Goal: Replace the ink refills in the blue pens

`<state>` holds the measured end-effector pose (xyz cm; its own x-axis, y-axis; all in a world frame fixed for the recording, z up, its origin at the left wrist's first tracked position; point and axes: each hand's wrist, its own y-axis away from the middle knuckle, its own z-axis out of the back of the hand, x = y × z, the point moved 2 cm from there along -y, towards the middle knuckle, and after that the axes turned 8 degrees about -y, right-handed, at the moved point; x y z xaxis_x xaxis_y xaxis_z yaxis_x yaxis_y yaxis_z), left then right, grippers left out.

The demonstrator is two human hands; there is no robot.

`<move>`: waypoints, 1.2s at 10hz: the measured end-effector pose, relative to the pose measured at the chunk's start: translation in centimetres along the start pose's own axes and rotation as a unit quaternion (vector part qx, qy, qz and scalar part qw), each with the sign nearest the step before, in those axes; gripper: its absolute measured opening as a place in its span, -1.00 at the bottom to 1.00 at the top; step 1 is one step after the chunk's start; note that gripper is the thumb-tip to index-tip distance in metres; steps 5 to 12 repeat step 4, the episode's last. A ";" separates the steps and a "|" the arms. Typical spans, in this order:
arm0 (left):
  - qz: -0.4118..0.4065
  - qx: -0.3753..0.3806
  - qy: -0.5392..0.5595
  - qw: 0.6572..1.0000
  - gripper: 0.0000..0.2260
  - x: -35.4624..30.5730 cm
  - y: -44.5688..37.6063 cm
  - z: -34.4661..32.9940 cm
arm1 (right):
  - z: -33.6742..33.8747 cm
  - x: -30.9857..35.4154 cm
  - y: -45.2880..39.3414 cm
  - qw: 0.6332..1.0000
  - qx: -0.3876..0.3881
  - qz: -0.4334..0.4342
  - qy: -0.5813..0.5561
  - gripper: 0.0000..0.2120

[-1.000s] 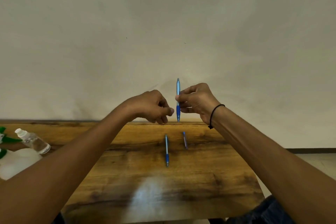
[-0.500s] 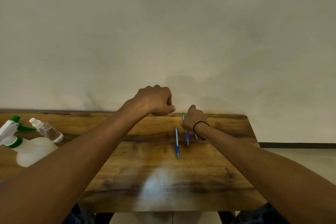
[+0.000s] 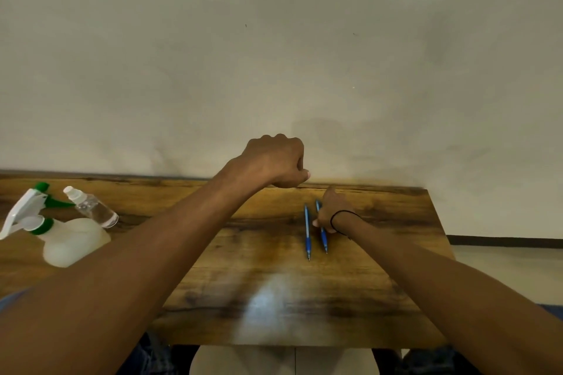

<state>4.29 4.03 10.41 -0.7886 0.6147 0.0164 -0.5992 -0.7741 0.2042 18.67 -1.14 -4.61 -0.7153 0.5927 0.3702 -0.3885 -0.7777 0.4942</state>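
Surface: wooden table point(image 3: 274, 298), dark-grained, far edge against a pale wall.
Centre right: two blue pens point(image 3: 307, 231) point(image 3: 323, 236), parallel, just beside each other, tips toward the near edge.
Far left: white spray bottle point(image 3: 70, 240) with green trim; small clear bottle point(image 3: 91, 207) lying tilted, touching it.

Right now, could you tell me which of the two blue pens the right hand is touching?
The right-hand pen, partly covered by the right hand. The left-hand pen lies parallel beside it, untouched.
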 end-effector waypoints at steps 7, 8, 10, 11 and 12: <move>0.073 -0.158 0.048 0.984 -0.83 0.3 6.3 1.1 | 6.0 1.4 7.1 0.969 -0.187 0.159 -0.027 -0.56; 0.073 -0.158 0.048 0.984 -0.83 0.3 6.3 1.1 | 6.0 1.4 7.1 0.969 -0.187 0.159 -0.027 -0.56; 0.073 -0.158 0.048 0.984 -0.83 0.3 6.3 1.1 | 6.0 1.4 7.1 0.969 -0.187 0.159 -0.027 -0.56; 0.073 -0.158 0.048 0.984 -0.83 0.3 6.3 1.1 | 6.0 1.4 7.1 0.969 -0.187 0.159 -0.027 -0.56; 0.073 -0.158 0.048 0.984 -0.83 0.3 6.3 1.1 | 6.0 1.4 7.1 0.969 -0.187 0.159 -0.027 -0.56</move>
